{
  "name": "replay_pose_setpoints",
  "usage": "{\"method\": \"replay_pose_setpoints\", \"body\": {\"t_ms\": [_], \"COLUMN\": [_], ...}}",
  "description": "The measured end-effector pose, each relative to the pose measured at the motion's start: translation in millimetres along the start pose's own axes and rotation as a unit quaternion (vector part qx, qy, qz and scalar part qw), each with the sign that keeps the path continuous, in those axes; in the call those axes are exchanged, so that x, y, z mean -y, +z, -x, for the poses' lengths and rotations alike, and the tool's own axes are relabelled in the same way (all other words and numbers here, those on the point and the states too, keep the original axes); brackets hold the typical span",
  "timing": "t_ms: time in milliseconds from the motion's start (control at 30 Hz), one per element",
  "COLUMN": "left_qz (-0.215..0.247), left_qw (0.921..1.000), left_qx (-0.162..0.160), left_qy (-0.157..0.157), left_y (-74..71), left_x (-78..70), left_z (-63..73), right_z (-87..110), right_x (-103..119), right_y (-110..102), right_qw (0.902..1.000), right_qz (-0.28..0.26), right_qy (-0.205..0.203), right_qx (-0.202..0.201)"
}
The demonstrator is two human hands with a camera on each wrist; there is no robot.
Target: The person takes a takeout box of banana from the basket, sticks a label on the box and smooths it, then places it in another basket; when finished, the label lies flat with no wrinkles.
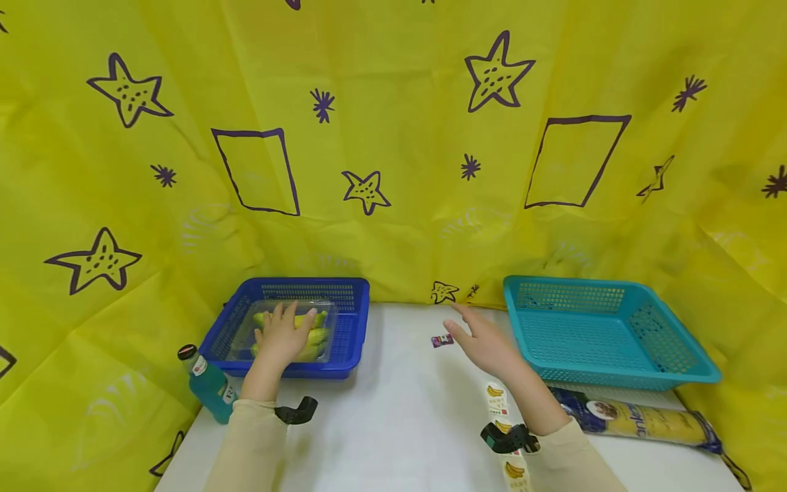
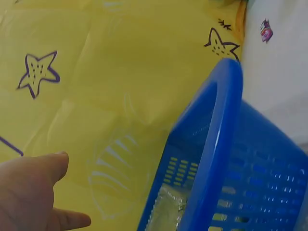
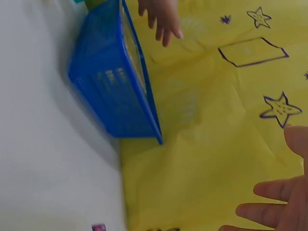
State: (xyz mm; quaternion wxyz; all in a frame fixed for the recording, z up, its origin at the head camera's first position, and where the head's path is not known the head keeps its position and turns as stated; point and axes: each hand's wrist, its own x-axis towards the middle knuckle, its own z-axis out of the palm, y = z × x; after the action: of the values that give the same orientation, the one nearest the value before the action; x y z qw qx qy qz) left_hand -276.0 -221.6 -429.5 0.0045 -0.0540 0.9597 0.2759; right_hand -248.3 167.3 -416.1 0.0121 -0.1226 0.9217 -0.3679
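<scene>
My left hand (image 1: 284,336) is over a clear plastic box (image 1: 332,342) of long yellow-green produce (image 1: 315,336), its fingers spread and holding nothing. That box sits in a dark blue basket (image 1: 355,342). In the left wrist view the thumb and a finger show beside the blue basket (image 2: 219,159), above its rim. My right hand (image 1: 482,344) hovers over the white table with fingers extended and nothing in them. Close to its thumb lies a small purple packet (image 1: 442,340). The right wrist view shows these fingers (image 3: 269,211) spread apart.
A teal basket (image 1: 590,342) stands at the right, with a long yellow and blue package (image 1: 639,418) in front. A strip of banana labels (image 1: 496,400) runs under the right wrist. A bottle of blue-green liquid (image 1: 210,389) stands left, before the yellow curtain (image 1: 399,253).
</scene>
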Motion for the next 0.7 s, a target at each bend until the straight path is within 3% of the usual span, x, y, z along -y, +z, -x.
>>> {"method": "replay_pose_setpoints", "body": {"t_ms": [167, 433, 700], "left_qz": [0.013, 0.046, 0.076], "left_qw": [0.9992, 0.9924, 0.9851], "left_qx": [-0.006, -0.049, -0.037], "left_qy": [-0.038, -0.103, -0.15], "left_y": [-3.0, -8.8, -12.1], "left_x": [10.7, 26.7, 42.4], "left_z": [-11.2, -21.7, -25.4], "right_z": [-17.5, -46.4, -71.1], "right_x": [19, 45, 66], "right_y": [17, 45, 70], "right_qw": [0.999, 0.994, 0.9885], "right_qz": [-0.036, -0.098, -0.133], "right_qy": [-0.001, -0.01, -0.007], "right_qx": [0.027, 0.048, 0.072]}}
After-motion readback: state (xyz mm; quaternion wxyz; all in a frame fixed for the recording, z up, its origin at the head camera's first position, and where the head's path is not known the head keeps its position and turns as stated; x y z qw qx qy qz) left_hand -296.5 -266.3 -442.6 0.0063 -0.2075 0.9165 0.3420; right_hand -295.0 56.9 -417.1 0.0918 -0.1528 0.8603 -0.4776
